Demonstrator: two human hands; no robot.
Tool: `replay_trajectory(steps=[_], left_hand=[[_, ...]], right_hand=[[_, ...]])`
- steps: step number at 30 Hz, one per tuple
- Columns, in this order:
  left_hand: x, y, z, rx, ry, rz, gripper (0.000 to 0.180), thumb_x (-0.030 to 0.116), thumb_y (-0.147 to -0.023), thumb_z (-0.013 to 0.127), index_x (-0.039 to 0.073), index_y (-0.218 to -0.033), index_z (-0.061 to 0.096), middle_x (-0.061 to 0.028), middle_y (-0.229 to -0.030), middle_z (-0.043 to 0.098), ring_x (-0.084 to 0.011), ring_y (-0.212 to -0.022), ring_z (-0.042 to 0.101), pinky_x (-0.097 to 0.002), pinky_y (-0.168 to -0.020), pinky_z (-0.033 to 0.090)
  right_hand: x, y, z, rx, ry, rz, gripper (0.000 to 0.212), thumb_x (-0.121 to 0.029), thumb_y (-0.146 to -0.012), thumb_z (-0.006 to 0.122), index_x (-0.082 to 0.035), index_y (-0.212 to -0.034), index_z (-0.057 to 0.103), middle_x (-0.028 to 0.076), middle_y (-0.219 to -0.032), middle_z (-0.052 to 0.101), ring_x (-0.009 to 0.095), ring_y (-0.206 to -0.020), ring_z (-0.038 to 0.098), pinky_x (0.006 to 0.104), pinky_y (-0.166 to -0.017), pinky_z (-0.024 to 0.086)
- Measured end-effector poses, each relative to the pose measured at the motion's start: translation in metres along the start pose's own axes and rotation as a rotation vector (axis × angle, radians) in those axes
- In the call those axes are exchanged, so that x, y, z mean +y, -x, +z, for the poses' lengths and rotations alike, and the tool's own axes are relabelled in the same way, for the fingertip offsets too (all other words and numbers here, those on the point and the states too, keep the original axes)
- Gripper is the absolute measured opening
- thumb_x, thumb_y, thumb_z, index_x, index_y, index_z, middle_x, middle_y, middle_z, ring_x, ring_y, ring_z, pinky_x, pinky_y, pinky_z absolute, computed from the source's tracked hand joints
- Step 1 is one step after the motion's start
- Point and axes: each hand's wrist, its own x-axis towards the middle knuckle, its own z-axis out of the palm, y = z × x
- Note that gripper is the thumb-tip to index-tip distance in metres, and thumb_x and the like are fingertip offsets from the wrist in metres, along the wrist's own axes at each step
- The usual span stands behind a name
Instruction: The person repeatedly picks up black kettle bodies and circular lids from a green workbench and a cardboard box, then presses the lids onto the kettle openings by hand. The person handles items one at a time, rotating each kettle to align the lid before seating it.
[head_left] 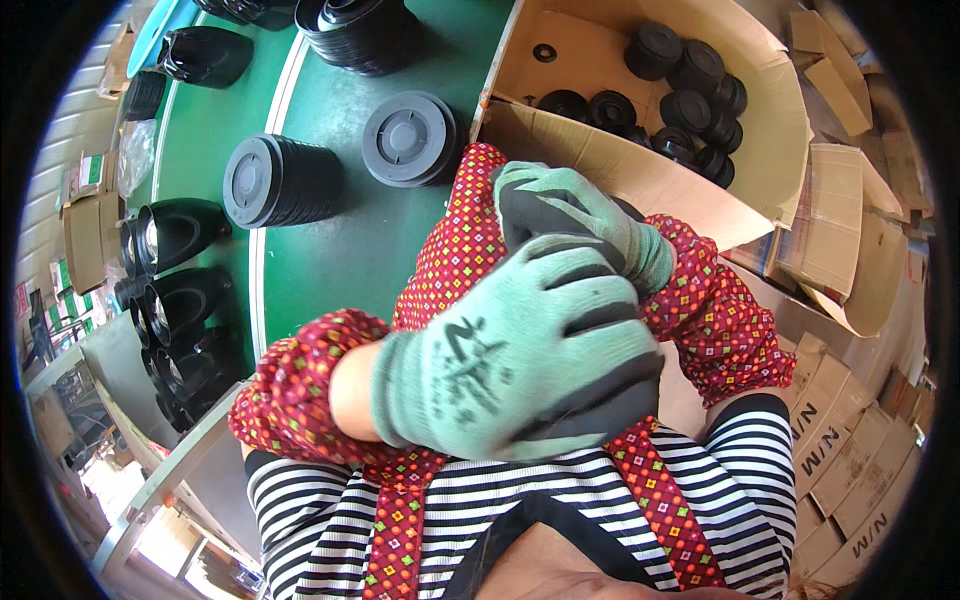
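Note:
Both my hands wear green knit gloves with dark coated palms and come together over my lap, in front of the flowered red apron. My left hand [530, 355] is nearer me, its back turned up and its fingers curled downward. Just beyond it, my right hand [590, 215] is closed, its fingers bent toward the left. A dark edge shows beside the right fingers; whether it is glove coating or a held part, I cannot tell. What the hands grip, if anything, is hidden. Nearby on the green table stand two stacks of dark grey round discs, one left [255, 180], one nearer [408, 140].
An open cardboard box [640, 165] at the far right holds several black round parts [690, 110]. Glossy black pot-shaped pieces [185, 235] line the left of the green table [330, 250]. Another black stack [360, 35] stands at the back. Flattened cartons [850, 460] lie at right.

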Motion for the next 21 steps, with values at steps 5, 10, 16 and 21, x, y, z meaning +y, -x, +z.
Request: replay_trajectory(steps=[5, 10, 16, 21], left_hand=[[0.021, -0.023, 0.054, 0.137, -0.380, -0.200, 0.037, 0.033, -0.081, 0.072, 0.009, -0.108, 0.067, -0.0124, -0.104, 0.060, -0.0340, -0.101, 0.059, -0.0520, -0.092, 0.045], [0.018, -0.015, 0.045, 0.104, -0.248, -0.122, 0.042, 0.034, -0.080, 0.072, 0.007, -0.112, 0.067, -0.0131, -0.109, 0.061, -0.0347, -0.102, 0.059, -0.0530, -0.093, 0.046], [-0.020, 0.047, 0.019, 0.226, 0.385, 0.224, 0.028, 0.033, -0.085, 0.074, 0.007, -0.094, 0.077, -0.0122, -0.097, 0.067, -0.0378, -0.095, 0.066, -0.0612, -0.102, 0.046], [-0.016, 0.036, 0.006, 0.072, 0.285, 0.115, 0.034, 0.036, -0.085, 0.073, 0.007, -0.104, 0.077, -0.0133, -0.108, 0.067, -0.0382, -0.103, 0.065, -0.0609, -0.101, 0.046]], right_hand=[[-0.006, -0.029, 0.002, -0.197, -0.282, -0.290, 0.029, -0.021, -0.105, 0.059, 0.000, -0.124, 0.056, 0.021, -0.122, 0.061, 0.036, -0.119, 0.058, 0.0468, -0.101, 0.050], [-0.026, -0.024, 0.002, -0.139, -0.154, -0.293, 0.034, -0.018, -0.105, 0.060, 0.000, -0.135, 0.058, 0.023, -0.132, 0.061, 0.040, -0.126, 0.058, 0.0501, -0.109, 0.047], [-0.076, -0.012, -0.001, -0.088, 0.403, 0.196, 0.021, -0.013, -0.103, 0.053, 0.002, -0.111, 0.066, 0.018, -0.110, 0.062, 0.041, -0.107, 0.061, 0.0613, -0.124, 0.029], [-0.041, -0.003, 0.004, 0.019, 0.373, -0.042, 0.027, -0.023, -0.099, 0.060, 0.002, -0.107, 0.066, 0.019, -0.107, 0.063, 0.040, -0.106, 0.059, 0.0580, -0.117, 0.035]])
